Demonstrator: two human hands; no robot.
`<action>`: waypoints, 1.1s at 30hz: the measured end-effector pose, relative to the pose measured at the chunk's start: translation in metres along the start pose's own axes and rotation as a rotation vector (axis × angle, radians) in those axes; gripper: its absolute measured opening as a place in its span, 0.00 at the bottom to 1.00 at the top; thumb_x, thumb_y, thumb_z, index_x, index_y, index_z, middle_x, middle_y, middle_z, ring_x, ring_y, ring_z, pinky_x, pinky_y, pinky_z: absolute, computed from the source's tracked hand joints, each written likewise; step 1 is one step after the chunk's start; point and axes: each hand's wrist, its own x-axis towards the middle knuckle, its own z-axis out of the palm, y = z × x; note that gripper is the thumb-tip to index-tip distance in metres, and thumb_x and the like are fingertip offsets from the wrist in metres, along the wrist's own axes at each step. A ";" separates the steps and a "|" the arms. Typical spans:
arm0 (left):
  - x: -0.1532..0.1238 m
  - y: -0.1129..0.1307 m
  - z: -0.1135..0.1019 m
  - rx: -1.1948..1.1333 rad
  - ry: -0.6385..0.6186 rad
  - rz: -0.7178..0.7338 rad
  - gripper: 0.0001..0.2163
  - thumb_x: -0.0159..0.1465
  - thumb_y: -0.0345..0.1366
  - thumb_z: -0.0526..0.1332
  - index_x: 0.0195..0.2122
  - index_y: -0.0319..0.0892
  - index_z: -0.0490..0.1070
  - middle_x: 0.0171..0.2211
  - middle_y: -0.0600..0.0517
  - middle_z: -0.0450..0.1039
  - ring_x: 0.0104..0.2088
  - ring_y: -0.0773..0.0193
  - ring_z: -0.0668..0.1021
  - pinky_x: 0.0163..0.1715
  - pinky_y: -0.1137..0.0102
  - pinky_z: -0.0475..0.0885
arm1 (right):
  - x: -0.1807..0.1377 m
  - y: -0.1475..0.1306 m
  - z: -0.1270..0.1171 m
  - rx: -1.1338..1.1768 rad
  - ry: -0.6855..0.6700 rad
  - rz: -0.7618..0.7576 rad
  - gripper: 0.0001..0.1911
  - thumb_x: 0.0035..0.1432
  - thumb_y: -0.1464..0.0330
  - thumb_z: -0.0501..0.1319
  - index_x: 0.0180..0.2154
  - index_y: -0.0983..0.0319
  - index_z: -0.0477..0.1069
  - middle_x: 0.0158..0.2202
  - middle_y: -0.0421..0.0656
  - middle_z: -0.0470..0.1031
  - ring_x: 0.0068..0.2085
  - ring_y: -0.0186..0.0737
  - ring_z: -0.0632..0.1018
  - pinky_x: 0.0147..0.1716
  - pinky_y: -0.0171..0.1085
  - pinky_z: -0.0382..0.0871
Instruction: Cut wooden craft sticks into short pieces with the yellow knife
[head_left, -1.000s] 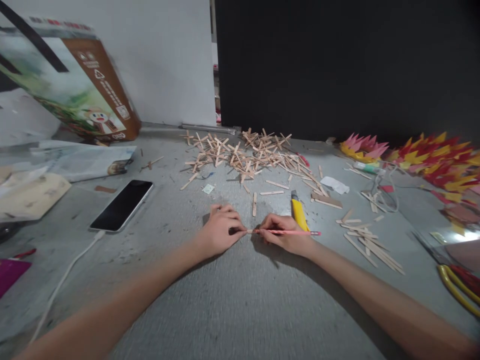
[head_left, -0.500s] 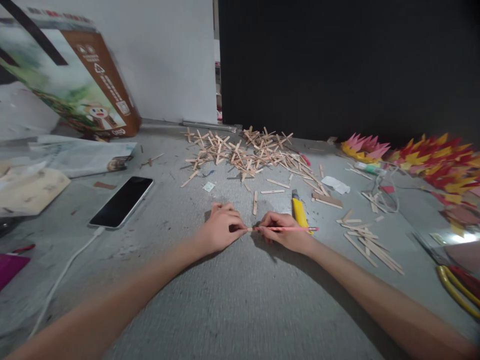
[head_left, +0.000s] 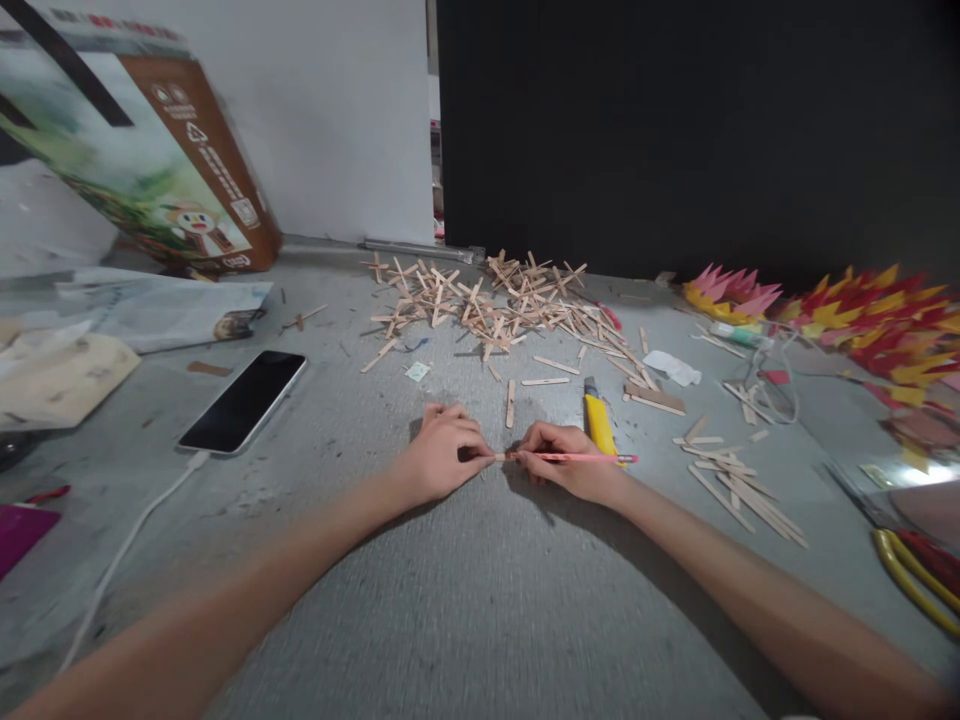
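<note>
Quietly, the right hand (head_left: 570, 468) was clamped on a pink pencil (head_left: 592, 458), its tip meeting the left hand (head_left: 442, 460), fingers bunched shut, on the grey bench (head_left: 480, 600). Just beyond lay a yellow cutter (head_left: 598, 420), farther off a heap of stick crosses (head_left: 495, 300), a black wall (head_left: 675, 130) behind. Neither hand had shifted since before.

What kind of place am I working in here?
Probably a hobby craft bench: heaped wooden stick crosses, red and yellow paper spikes, a yellow utility knife, all on a scuffed grey worktop.
</note>
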 end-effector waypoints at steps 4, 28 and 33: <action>0.000 0.001 -0.001 -0.012 0.000 -0.001 0.09 0.69 0.40 0.67 0.33 0.47 0.83 0.31 0.53 0.81 0.43 0.56 0.75 0.49 0.58 0.58 | 0.001 0.000 0.000 0.011 -0.016 -0.001 0.13 0.65 0.59 0.65 0.33 0.60 0.70 0.28 0.39 0.76 0.26 0.33 0.75 0.24 0.31 0.66; 0.001 0.001 -0.001 -0.014 -0.009 -0.019 0.10 0.69 0.42 0.66 0.33 0.46 0.83 0.32 0.52 0.82 0.43 0.55 0.75 0.51 0.56 0.58 | 0.002 -0.001 -0.003 0.058 -0.055 0.015 0.14 0.66 0.57 0.65 0.34 0.60 0.71 0.28 0.39 0.76 0.27 0.33 0.76 0.25 0.32 0.67; 0.001 -0.001 0.000 -0.019 -0.010 -0.018 0.11 0.69 0.43 0.65 0.33 0.47 0.83 0.32 0.52 0.81 0.44 0.55 0.75 0.51 0.56 0.59 | 0.002 -0.004 -0.004 0.056 -0.076 0.010 0.16 0.65 0.55 0.65 0.33 0.60 0.70 0.28 0.39 0.76 0.27 0.34 0.76 0.25 0.33 0.67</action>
